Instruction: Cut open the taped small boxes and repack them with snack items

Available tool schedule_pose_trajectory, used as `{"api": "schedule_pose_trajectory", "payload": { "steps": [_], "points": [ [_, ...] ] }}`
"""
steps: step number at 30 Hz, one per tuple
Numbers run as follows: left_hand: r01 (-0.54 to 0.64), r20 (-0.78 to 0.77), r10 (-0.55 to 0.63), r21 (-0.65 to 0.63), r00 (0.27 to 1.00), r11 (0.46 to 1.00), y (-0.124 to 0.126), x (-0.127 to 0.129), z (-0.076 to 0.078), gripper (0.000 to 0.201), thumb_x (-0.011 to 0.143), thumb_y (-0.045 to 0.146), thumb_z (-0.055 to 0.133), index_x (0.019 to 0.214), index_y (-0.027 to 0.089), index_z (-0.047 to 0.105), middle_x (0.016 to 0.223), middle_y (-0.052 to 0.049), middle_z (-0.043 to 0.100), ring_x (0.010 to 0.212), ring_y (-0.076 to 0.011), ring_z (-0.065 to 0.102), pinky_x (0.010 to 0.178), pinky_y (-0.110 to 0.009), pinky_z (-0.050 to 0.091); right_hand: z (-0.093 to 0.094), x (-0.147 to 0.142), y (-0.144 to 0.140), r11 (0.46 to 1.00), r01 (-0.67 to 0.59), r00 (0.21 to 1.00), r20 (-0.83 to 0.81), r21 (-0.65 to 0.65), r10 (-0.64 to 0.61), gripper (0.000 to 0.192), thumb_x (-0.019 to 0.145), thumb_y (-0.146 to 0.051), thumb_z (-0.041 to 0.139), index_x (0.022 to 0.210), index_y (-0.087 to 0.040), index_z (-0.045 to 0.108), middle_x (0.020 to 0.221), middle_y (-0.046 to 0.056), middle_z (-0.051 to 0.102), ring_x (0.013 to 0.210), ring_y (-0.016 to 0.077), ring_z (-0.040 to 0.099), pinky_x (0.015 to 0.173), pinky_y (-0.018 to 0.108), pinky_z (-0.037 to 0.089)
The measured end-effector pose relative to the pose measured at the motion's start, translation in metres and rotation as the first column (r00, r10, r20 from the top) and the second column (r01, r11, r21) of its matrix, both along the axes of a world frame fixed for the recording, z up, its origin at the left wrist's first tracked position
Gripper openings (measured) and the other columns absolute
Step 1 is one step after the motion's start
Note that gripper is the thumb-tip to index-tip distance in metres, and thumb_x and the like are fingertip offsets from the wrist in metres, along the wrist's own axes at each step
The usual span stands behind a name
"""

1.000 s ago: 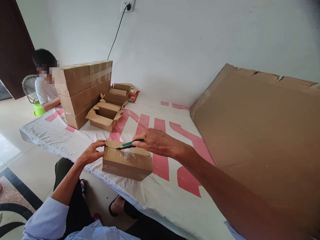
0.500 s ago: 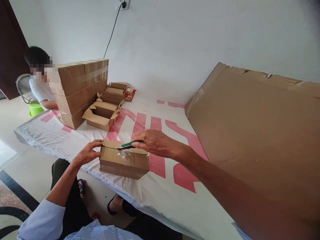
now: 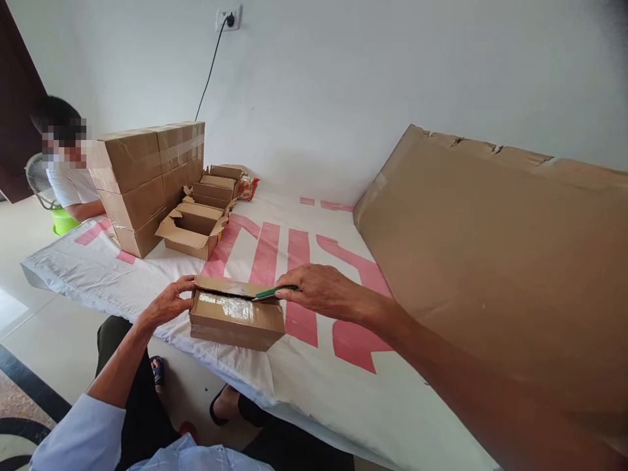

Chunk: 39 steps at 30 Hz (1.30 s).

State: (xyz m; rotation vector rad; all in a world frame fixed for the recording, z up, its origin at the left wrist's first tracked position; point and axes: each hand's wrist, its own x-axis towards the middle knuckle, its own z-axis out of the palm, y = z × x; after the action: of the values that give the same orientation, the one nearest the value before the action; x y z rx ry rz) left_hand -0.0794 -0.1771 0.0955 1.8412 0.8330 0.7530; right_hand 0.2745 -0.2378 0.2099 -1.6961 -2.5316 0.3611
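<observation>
— Cardboard box point(image 3: 235, 320) is sitting at the near edge of the desk point(image 3: 314, 366), on the white sheet with red lettering. What is changing?

— The green cutter point(image 3: 275, 292) is now lying at the box's right end; a second ago its blade was over the middle of the taped top seam. The right hand point(image 3: 318, 291) is pinching the cutter, its grip pressed together around the handle.

— And the other hand?

— The left hand point(image 3: 169, 302) is still curling its grip over the left end, bracing the box. I judge the tape is being slit along the seam, nearly through.

— Anything farther off?

— Open boxes point(image 3: 193, 229) and a sealed stack point(image 3: 147, 176) are standing far left.
</observation>
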Motion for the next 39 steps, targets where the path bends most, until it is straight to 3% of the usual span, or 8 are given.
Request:
{"api": "schedule_pose_trajectory", "payload": {
  "steps": [7,11,15,18,23,27,31,39],
  "points": [
    [0.012,-0.008,-0.012,0.004,1.0,1.0,0.005,-0.003,-0.001,0.042,0.085,0.03,0.078,0.127,0.028,0.081,0.151,-0.008,0.063,0.145,-0.0338,0.053,0.125,-0.049,0.042,-0.035,0.052,-0.04,0.95,0.313,0.853,-0.444,0.012,-0.275,0.041,0.097,-0.057,0.055,0.097,-0.026,0.081,0.085,0.003,0.076,0.07,0.0195,0.061,0.064,0.032,0.045],
    [0.057,-0.007,-0.057,0.001,0.998,0.998,0.006,-0.004,0.002,0.042,0.087,0.032,0.08,0.128,0.028,0.08,0.154,-0.007,0.061,0.149,-0.0343,0.049,0.126,-0.049,0.041,-0.127,0.081,-0.063,0.697,0.714,0.514,-0.72,0.057,-0.467,0.053,0.096,-0.063,0.047,0.113,-0.021,0.074,0.082,0.005,0.071,0.064,0.02,0.056,0.062,0.034,0.048],
    [0.077,-0.005,-0.077,-0.028,0.997,0.997,0.004,-0.004,0.008,0.042,0.089,0.034,0.08,0.132,0.029,0.078,0.159,-0.007,0.057,0.152,-0.0348,0.046,0.126,-0.049,0.041,-0.233,0.093,-0.09,0.56,0.822,0.493,-0.617,0.101,-0.613,0.051,0.087,-0.056,0.045,0.113,-0.019,0.07,0.105,0.014,0.074,0.099,0.0327,0.066,0.088,0.048,0.054],
    [0.08,0.005,-0.08,-0.056,0.997,0.995,0.002,-0.004,0.01,0.045,0.088,0.037,0.082,0.132,0.029,0.077,0.16,-0.008,0.056,0.153,-0.0361,0.044,0.119,-0.047,0.049,-0.276,0.101,-0.106,0.484,0.852,0.51,-0.518,0.198,-0.686,0.049,0.088,-0.052,0.044,0.115,-0.019,0.069,0.109,0.018,0.071,0.108,0.038,0.063,0.096,0.058,0.052],
    [0.061,-0.019,-0.064,-0.103,0.998,0.993,-0.001,-0.003,0.014,0.052,0.086,0.038,0.083,0.137,0.03,0.074,0.165,-0.008,0.05,0.147,-0.0376,0.051,0.098,-0.039,0.061,-0.261,0.092,-0.1,0.515,0.844,0.474,-0.662,0.152,-0.58,0.056,0.09,-0.06,0.053,0.124,-0.019,0.069,0.123,0.019,0.068,0.119,0.0382,0.062,0.103,0.06,0.052],
    [0.066,-0.057,-0.072,-0.092,0.996,0.994,0.0,-0.008,0.011,0.063,0.085,0.042,0.083,0.145,0.03,0.068,0.166,-0.01,0.049,0.146,-0.0388,0.052,0.094,-0.037,0.062,-0.219,0.04,-0.08,0.725,0.682,0.333,-0.845,-0.091,-0.419,0.056,0.095,-0.064,0.058,0.132,-0.024,0.067,0.132,0.015,0.069,0.121,0.0317,0.068,0.1,0.049,0.058],
    [0.049,-0.17,-0.059,-0.061,0.984,0.997,0.004,-0.017,0.005,0.1,0.072,0.052,0.093,0.161,0.034,0.05,0.172,-0.013,0.041,0.15,-0.044,0.046,0.104,-0.049,0.058,-0.188,-0.015,-0.073,0.888,0.459,0.465,-0.856,0.014,-0.227,0.057,0.097,-0.061,0.062,0.144,-0.027,0.062,0.143,0.014,0.064,0.132,0.0315,0.063,0.109,0.051,0.055],
    [0.074,-0.275,-0.057,0.05,0.96,0.996,0.003,-0.008,0.005,0.149,0.056,0.057,0.102,0.174,0.029,0.015,0.17,-0.02,0.033,0.151,-0.0458,0.041,0.109,-0.052,0.054,-0.197,-0.042,-0.083,0.883,0.415,0.702,-0.694,0.22,-0.157,0.061,0.094,-0.045,0.073,0.15,-0.03,0.055,0.163,0.013,0.045,0.153,0.0359,0.046,0.124,0.059,0.044]
  ]
}}
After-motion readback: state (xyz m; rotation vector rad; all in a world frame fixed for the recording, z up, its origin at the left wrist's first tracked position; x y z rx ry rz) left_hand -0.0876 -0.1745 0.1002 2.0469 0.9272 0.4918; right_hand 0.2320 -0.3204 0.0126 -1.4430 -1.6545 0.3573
